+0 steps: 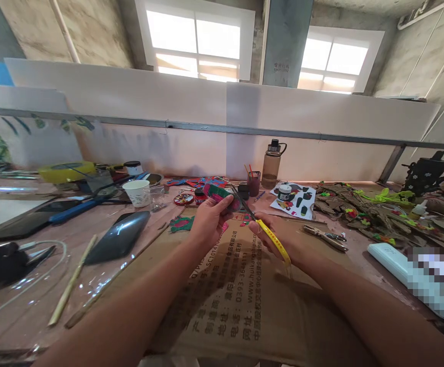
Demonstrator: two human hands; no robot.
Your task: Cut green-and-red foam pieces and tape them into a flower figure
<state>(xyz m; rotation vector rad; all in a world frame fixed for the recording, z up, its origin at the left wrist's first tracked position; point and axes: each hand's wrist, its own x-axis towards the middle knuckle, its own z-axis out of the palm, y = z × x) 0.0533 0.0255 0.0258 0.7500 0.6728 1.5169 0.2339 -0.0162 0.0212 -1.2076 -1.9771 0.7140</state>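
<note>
My left hand (212, 219) is closed on a small painted piece (218, 189), green and pink, pinched between thumb and fingers above the cardboard. In my right hand (269, 227) is a pair of scissors with a yellow handle (273, 240). The dark blades (243, 200) point up and left, close beside the piece; I cannot tell whether they touch it. Below both hands lies a flat brown cardboard sheet (267, 311) with printed text. A green and pink scrap (182, 224) rests at its far left edge.
Left are a paper cup (136, 193), a dark glossy mouse-shaped object (119, 238) and sticks (72, 280). A water bottle (271, 165) and painted paper (304, 201) stand or lie behind. Pliers (325, 238), a white case (390, 262) and brown decorated strips (354, 209) lie right.
</note>
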